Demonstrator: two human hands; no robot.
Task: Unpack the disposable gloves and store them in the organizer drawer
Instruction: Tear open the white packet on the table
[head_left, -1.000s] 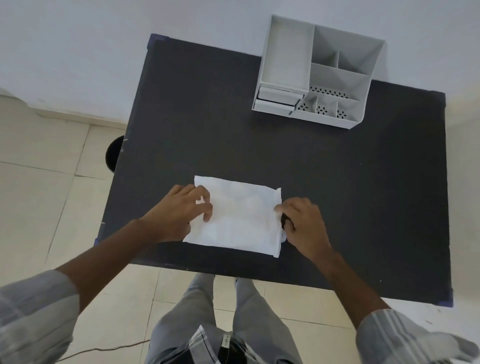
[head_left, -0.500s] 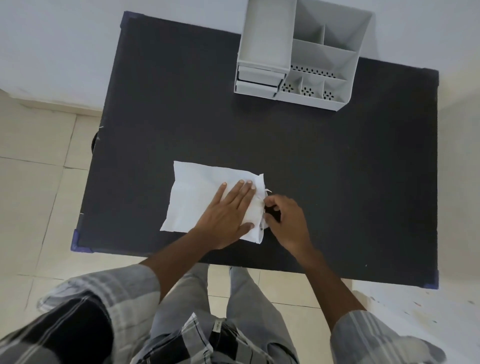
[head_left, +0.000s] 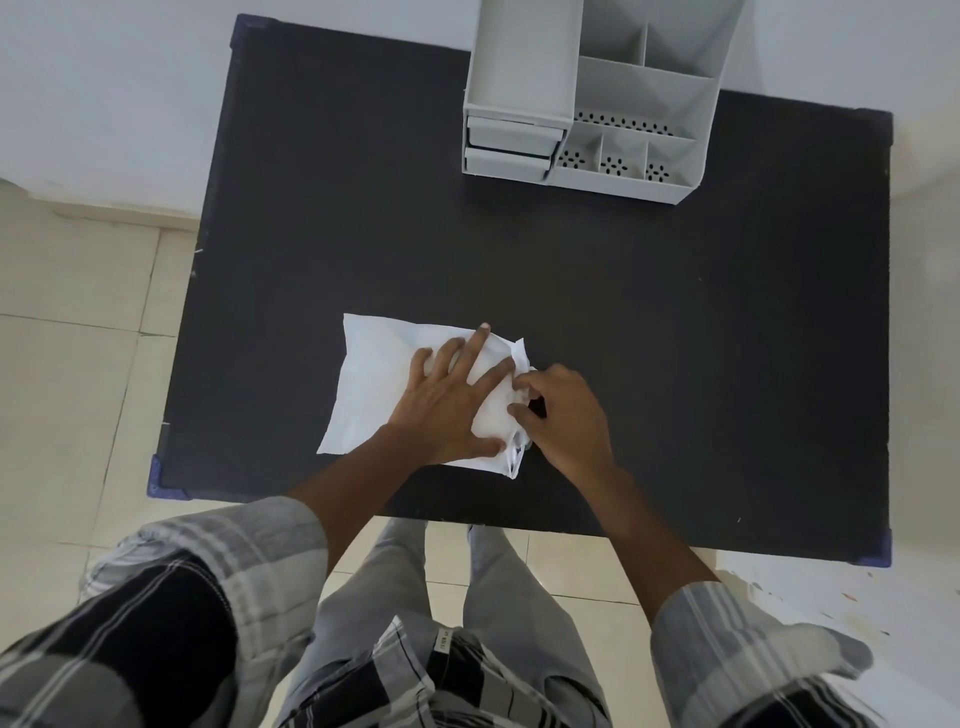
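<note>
Right hand (head_left: 563, 415) pinch-grip on packet (head_left: 379, 379) edge

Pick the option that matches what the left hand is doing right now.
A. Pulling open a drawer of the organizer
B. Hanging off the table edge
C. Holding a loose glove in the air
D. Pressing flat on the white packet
D: the left hand lies spread, palm down, on the white packet, while the right hand works at the packet's right end.

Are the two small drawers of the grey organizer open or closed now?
Closed. Both drawers sit flush with the front of the organizer, neither one pulled out. Their contents cannot be seen.
</note>
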